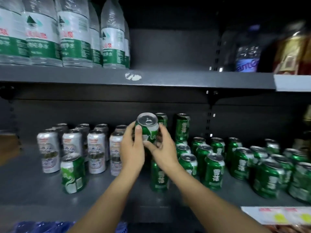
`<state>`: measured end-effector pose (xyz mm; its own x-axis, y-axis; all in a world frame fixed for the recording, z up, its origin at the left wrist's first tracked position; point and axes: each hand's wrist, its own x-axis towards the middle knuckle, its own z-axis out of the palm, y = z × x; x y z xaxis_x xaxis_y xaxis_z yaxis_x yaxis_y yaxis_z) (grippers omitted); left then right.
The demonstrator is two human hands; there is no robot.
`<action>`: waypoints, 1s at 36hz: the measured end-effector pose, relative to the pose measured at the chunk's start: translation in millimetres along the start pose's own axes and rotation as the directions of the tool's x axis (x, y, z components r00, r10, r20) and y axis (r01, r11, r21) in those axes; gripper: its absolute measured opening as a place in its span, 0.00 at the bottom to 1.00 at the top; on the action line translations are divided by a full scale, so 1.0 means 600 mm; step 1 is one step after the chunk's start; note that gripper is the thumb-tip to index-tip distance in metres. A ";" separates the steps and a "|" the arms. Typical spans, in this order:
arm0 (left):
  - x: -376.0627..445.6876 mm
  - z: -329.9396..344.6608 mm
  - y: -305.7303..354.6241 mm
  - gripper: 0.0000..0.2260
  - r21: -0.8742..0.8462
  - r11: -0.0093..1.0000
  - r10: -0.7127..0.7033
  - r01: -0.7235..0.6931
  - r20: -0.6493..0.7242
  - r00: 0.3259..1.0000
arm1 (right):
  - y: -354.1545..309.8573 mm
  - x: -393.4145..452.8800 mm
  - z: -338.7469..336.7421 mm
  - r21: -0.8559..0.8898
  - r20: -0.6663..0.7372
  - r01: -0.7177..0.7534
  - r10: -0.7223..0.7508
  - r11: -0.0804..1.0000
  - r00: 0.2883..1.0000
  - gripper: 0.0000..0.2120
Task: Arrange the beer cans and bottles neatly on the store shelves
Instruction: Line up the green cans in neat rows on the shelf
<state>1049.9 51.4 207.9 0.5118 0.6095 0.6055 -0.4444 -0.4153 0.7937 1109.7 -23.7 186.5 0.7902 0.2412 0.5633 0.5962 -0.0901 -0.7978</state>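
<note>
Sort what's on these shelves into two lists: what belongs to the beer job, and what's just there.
Job:
- green can, held by left hand and right hand
- green cans on the middle shelf
- silver cans
- stray green can among them

Not the job:
- water bottles
- dark bottle

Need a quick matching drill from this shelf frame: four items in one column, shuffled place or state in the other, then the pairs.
Items
1. held green can
2. silver cans
3. water bottles
4. lone green can

Place or state
A. stacked two high, left part of the lower shelf
B. standing on the upper shelf, left side
C. tilted, top toward the camera, in the grip of the left hand and right hand
D. upright at the shelf front, ahead of the silver stacks

Pairs: 1-C, 2-A, 3-B, 4-D
</note>
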 end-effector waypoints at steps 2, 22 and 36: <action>0.010 0.046 0.007 0.19 -0.046 0.999 0.008 -0.003 0.104 0.995 | 0.007 0.020 -0.055 -0.049 -0.054 -0.003 0.001 0.999 0.999 0.41; 0.026 0.250 -0.062 0.14 0.539 0.801 -0.239 -0.261 0.687 0.687 | 0.168 0.174 -0.313 -0.319 -0.220 -0.385 0.328 0.866 0.919 0.24; 0.024 0.249 -0.087 0.13 0.549 0.788 -0.189 -0.281 0.648 0.738 | 0.201 0.215 -0.291 -0.385 -0.136 -0.387 0.363 0.838 0.922 0.33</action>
<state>1190.7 -18.9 183.9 0.9379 0.0906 0.3350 -0.0901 -0.8686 0.4872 1308.4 -171.9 200.2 0.9642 0.0586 0.2587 0.2485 -0.5407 -0.8037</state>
